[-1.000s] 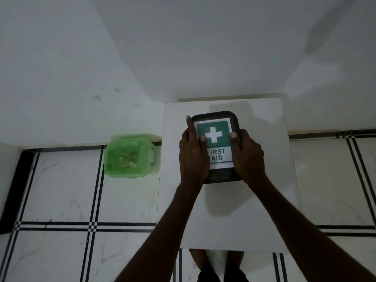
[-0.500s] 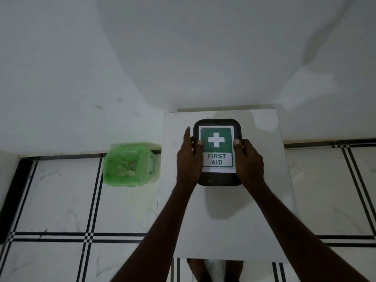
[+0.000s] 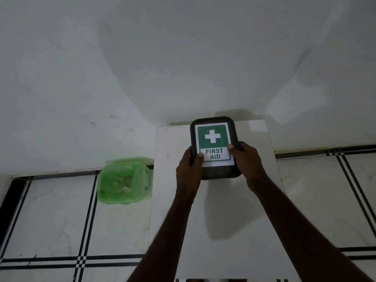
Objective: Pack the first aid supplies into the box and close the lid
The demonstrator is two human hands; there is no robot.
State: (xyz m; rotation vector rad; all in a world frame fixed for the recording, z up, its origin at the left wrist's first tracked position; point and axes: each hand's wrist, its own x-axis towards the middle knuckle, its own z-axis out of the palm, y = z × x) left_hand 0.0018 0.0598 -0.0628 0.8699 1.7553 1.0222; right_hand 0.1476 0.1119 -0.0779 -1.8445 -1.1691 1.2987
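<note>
The box [image 3: 213, 147] sits at the far edge of the white worktop [image 3: 223, 210], lid on. Left hand [image 3: 188, 167] and right hand [image 3: 247, 161] clamp their fingers on its sides. No loose supplies show; packing looks finished.

The box [image 3: 213, 147] is sitting at the far edge of the counter [image 3: 223, 220], against the wall [image 3: 183, 58]. The left hand [image 3: 188, 169] is flanking its left side and the right hand [image 3: 248, 161] its right. A bin [image 3: 124, 180] is standing on the floor [image 3: 50, 210], just left of the counter.
</note>
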